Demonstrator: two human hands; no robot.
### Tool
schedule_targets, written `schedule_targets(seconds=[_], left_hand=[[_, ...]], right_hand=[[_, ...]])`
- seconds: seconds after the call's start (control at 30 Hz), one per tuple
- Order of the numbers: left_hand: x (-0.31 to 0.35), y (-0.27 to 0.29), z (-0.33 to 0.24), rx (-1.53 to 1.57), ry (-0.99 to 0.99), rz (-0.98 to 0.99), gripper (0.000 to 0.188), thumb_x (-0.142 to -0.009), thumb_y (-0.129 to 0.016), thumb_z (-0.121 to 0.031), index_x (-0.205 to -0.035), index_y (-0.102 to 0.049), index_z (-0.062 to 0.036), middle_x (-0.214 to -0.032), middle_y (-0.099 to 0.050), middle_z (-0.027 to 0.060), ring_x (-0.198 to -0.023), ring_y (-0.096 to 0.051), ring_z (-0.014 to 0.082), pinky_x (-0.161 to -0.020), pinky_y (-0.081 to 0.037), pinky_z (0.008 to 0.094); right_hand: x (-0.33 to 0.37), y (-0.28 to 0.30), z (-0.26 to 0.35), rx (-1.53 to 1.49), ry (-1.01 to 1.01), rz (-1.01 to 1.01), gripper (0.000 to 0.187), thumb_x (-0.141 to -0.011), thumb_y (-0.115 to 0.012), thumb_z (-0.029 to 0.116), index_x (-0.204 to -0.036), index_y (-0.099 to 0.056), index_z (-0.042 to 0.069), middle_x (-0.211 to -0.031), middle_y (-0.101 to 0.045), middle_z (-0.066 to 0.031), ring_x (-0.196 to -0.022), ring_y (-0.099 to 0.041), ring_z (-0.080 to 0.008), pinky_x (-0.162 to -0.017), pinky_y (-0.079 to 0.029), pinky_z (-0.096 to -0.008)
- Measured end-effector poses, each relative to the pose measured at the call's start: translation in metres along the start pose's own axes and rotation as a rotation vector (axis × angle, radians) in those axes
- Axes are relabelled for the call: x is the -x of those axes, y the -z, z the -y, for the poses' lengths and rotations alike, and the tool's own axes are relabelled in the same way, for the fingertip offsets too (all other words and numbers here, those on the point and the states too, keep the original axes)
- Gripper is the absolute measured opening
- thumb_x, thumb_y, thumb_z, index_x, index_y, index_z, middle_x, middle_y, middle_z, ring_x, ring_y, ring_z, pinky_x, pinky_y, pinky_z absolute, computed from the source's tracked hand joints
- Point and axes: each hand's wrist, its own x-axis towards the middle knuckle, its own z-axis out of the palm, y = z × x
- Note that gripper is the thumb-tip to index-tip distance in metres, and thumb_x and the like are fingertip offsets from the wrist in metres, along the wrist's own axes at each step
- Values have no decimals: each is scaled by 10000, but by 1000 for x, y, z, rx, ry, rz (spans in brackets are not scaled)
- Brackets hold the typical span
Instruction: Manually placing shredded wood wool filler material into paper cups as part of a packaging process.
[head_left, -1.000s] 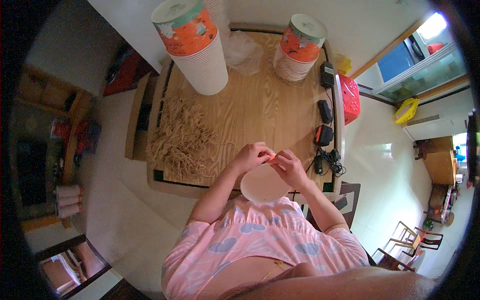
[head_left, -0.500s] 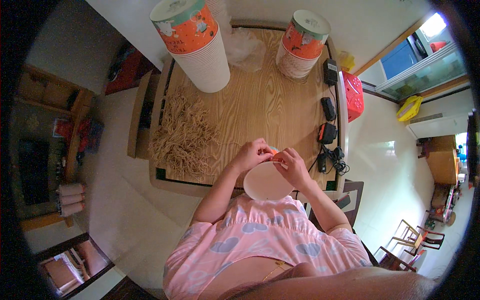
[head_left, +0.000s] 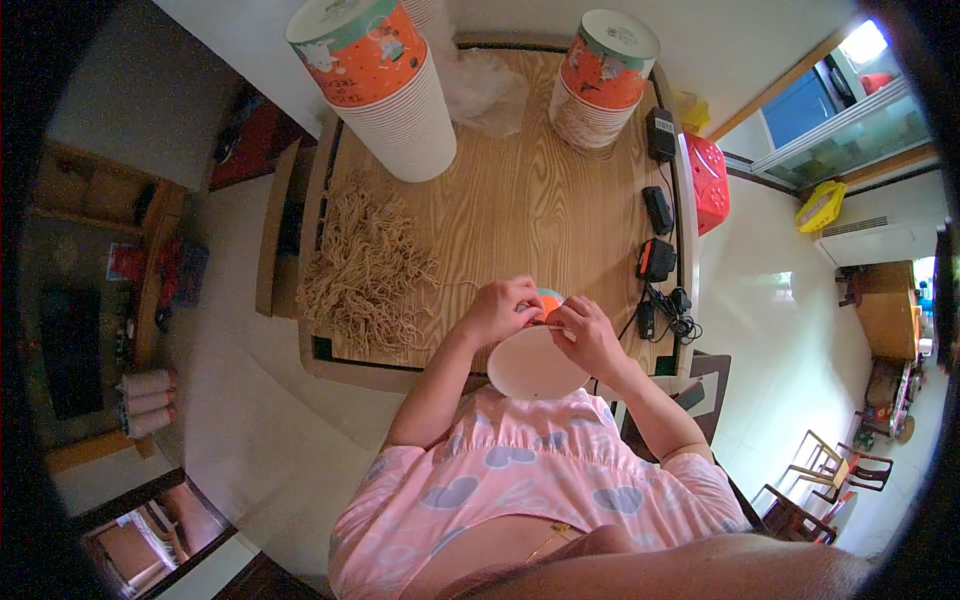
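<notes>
A paper bucket [head_left: 537,367] lies tilted at the table's near edge, its white open mouth toward my body. A bit of its orange and teal printed side shows between my hands. My left hand [head_left: 503,308] has its fingers pinched at the bucket's far side, close to the rim. My right hand [head_left: 586,332] grips the same rim from the right, thumb and fingers closed. Whether a thin cord lies between the fingertips is too small to tell. Left of my hands, a loose heap of tan twine cords [head_left: 365,265] spreads over the wood-grain table [head_left: 500,215].
A tall stack of nested paper buckets [head_left: 395,110] stands upside down at the far left, a shorter stack [head_left: 603,80] at the far right. Between them lies a clear plastic bag [head_left: 485,92]. Black adapters and cables [head_left: 655,260] line the right edge, beside a red plastic stool [head_left: 706,185].
My fingers have shifted slightly at the bucket's rim, and more of its orange side shows between my hands. The bucket stays in nearly the same place.
</notes>
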Motion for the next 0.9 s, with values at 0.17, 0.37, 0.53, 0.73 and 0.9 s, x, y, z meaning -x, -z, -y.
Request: schedule_targets(seconds=[0.17, 0.37, 0.53, 0.73, 0.9], left_hand=[[0, -2, -1, 6, 22, -11, 77, -696, -632, -71, -747, -612, -16, -774, -564, 88, -729, -583, 228, -656, -466, 309], [-4, 1, -6, -29, 41, -20, 68, -713, -618, -75, -754, -610, -22, -776, -563, 92, -725, -583, 232, -645, -463, 318], [-7, 17, -6, -122, 158, -4, 191, -713, -641, -95, -895, -606, -46, -881, -555, 116, -822, -569, 249, -721, -465, 331], [11, 32, 8, -449, 20, -449, 589, -718, -676, -244, -1203, -406, -47, -1168, -439, 176, -1099, -411, 329, -912, -331, 461], [46, -23, 31, -144, 469, -262, 418, -724, -666, -273, -970, -488, 15, -917, -552, 221, -844, -552, 384, -729, -445, 439]], right_hand=[[-2, 2, 2, -24, 15, -43, 168, -666, -607, 26, -822, -548, 45, -770, -517, -104, -741, -518, -301, -665, -432, -378], [-2, 0, 2, -34, 9, -93, 165, -681, -610, 19, -831, -546, 44, -769, -519, -116, -736, -529, -301, -640, -444, -368], [-4, 5, -13, -95, -243, -144, 258, -720, -581, 31, -959, -484, 46, -685, -499, -109, -618, -521, -255, -571, -439, -341], [17, 3, -42, -221, -440, -261, 226, -768, -498, -19, -979, -456, 52, -607, -420, 2, -550, -448, -63, -483, -376, -231], [50, -31, -22, -701, -658, -193, 108, -837, -505, 36, -943, -489, 24, -633, -491, -27, -538, -514, -81, -498, -458, -234]])
